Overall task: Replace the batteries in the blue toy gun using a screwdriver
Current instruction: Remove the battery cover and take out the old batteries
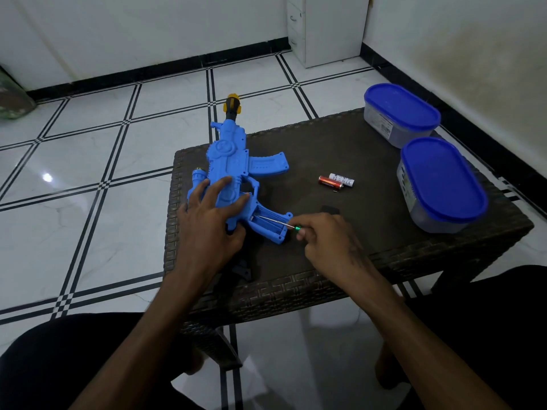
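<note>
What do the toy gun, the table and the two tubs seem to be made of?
Toy gun: moulded plastic, by its even blue colour and dull sheen.
Table: probably woven wicker or synthetic rattan, by the braided dark edge.
Two tubs: likely translucent plastic with smooth blue lids.

View: one head-worn wide-angle camera, no second view to share with.
Facing: forward and steeply down across the seated person's knees.
Nearness: close over the desk (370,255); forearms enter from the bottom edge.
Reach: tiled floor (88,161) and white walls fill the upper frame.
</note>
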### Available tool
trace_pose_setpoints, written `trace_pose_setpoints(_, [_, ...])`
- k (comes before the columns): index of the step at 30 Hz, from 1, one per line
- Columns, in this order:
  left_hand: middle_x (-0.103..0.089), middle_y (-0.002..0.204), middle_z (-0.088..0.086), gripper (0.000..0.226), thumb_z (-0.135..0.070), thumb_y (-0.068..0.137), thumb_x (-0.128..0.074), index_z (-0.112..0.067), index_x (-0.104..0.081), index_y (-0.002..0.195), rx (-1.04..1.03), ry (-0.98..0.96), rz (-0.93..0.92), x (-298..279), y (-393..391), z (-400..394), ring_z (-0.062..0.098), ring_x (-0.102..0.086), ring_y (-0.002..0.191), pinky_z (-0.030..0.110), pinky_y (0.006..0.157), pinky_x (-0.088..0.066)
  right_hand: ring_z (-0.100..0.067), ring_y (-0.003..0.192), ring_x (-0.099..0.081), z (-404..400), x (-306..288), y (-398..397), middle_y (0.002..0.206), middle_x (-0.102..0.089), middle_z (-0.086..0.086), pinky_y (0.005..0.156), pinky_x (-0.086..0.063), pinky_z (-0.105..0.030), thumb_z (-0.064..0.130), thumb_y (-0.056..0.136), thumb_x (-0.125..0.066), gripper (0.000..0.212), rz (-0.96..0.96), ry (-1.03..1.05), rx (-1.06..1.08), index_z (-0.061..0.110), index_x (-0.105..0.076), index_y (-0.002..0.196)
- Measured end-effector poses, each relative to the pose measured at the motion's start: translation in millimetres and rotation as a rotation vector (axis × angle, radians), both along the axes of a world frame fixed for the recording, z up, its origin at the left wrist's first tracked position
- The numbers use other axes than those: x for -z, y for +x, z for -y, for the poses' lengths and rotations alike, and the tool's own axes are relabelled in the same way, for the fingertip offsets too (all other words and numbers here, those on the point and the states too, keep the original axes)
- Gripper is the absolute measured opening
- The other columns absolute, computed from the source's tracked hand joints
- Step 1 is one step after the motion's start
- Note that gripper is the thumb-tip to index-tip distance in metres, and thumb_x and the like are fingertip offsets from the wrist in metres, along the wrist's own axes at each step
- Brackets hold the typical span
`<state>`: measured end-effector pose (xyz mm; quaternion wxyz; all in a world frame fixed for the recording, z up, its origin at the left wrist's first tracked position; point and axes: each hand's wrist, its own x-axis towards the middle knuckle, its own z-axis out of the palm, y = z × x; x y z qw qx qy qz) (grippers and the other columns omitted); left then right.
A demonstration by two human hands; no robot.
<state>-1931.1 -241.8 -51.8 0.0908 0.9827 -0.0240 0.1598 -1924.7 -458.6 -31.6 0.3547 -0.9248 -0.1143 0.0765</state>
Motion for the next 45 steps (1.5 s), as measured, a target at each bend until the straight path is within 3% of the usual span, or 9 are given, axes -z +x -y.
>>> trace_pose_setpoints(4, [-0.041,0.150,0.003,0.054,-0.030,0.073,-0.066,-0.033,-0.062,0.128,-0.010,-0.011,-0.028,1.5,-1.4,-0.2,0.038,-0.029,0.139,0.062,0.103,-0.034,-0.017,0.100,-0.065,2.3,-4.5,-1.4,0.100,-0.072,0.001,0.086,-0.044,-0.020,0.003,0.089,-0.051,0.042,0.007,-0.015,0.008,0.027,-0.070,0.118])
trace_pose_setpoints(9, [-0.042,0.149,0.004,0.054,-0.030,0.074,-0.066,-0.032,-0.062,0.127,-0.020,0.004,-0.025,0.0,-0.9,2.1,0.038,-0.030,0.139,0.061,0.104,-0.035,-0.021,0.100,-0.065,-0.1,-6.1,-5.5,0.099,-0.072,-0.002,0.089,-0.050,-0.029,0.004,0.089,-0.050,0.034,-0.013,-0.052,-0.006,0.019,-0.071,0.111])
trace_pose_setpoints(12, [-0.042,0.149,0.004,0.055,-0.029,0.073,-0.068,-0.032,-0.062,0.127,-0.014,0.030,-0.020,-0.5,-0.3,2.3,0.040,-0.030,0.139,0.061,0.102,-0.037,-0.017,0.096,-0.065,-3.3,-4.0,-5.5,0.095,-0.072,0.000,0.084,-0.049,-0.024,0.004,0.090,-0.052,0.032,-0.015,-0.045,0.010,0.020,-0.071,0.109])
trace_pose_setpoints(18, [-0.040,0.150,0.003,0.057,-0.027,0.073,-0.073,-0.033,-0.061,0.129,-0.032,0.058,-0.033,-1.3,-0.6,3.8,0.039,-0.029,0.140,0.060,0.103,-0.036,-0.022,0.100,-0.064,-14.4,1.7,-12.7,0.102,-0.069,-0.004,0.088,-0.051,-0.037,0.005,0.092,-0.052,0.024,0.027,-0.023,0.009,0.014,-0.068,0.108])
trace_pose_setpoints(25, [-0.041,0.150,0.002,0.053,-0.031,0.075,-0.064,-0.034,-0.061,0.127,-0.057,0.010,-0.024,-0.3,-1.6,7.1,0.038,-0.029,0.139,0.061,0.102,-0.035,-0.022,0.100,-0.064,-16.3,7.1,-19.1,0.103,-0.068,-0.004,0.088,-0.051,-0.036,0.007,0.093,-0.051,0.024,0.052,0.006,0.042,0.015,-0.068,0.109])
trace_pose_setpoints(29, [-0.040,0.150,0.003,0.056,-0.026,0.074,-0.072,-0.033,-0.060,0.129,-0.054,0.004,-0.041,0.7,-1.0,6.5,0.038,-0.028,0.140,0.062,0.103,-0.034,-0.020,0.102,-0.061,-17.2,8.2,-16.1,0.107,-0.066,-0.002,0.087,-0.046,-0.028,0.007,0.094,-0.051,0.026,0.069,-0.044,0.023,0.018,-0.066,0.112])
trace_pose_setpoints(33, [-0.040,0.151,0.004,0.058,-0.027,0.074,-0.074,-0.033,-0.060,0.129,-0.044,0.020,-0.057,-0.2,1.0,5.5,0.039,-0.028,0.139,0.064,0.102,-0.034,-0.023,0.106,-0.060,-15.4,4.0,-5.2,0.109,-0.068,-0.001,0.085,-0.044,-0.031,0.005,0.090,-0.054,0.027,0.092,-0.108,-0.003,0.019,-0.068,0.109])
trace_pose_setpoints(37, [-0.041,0.149,0.002,0.057,-0.028,0.072,-0.073,-0.034,-0.061,0.128,-0.031,0.035,-0.049,1.1,2.4,3.7,0.040,-0.030,0.138,0.063,0.101,-0.036,-0.024,0.100,-0.062,-11.4,-2.3,9.5,0.099,-0.069,0.000,0.077,-0.042,-0.028,0.006,0.086,-0.056,0.029,0.111,-0.215,-0.073,0.023,-0.069,0.105])
trace_pose_setpoints(45, [-0.043,0.148,0.002,0.056,-0.026,0.072,-0.075,-0.033,-0.063,0.126,-0.027,0.047,-0.025,-3.2,3.8,5.3,0.042,-0.030,0.138,0.063,0.099,-0.035,-0.023,0.090,-0.064,-3.2,-6.3,28.9,0.086,-0.068,0.002,0.074,-0.051,-0.033,0.005,0.082,-0.052,0.027,0.080,-0.208,-0.150,0.022,-0.070,0.092])
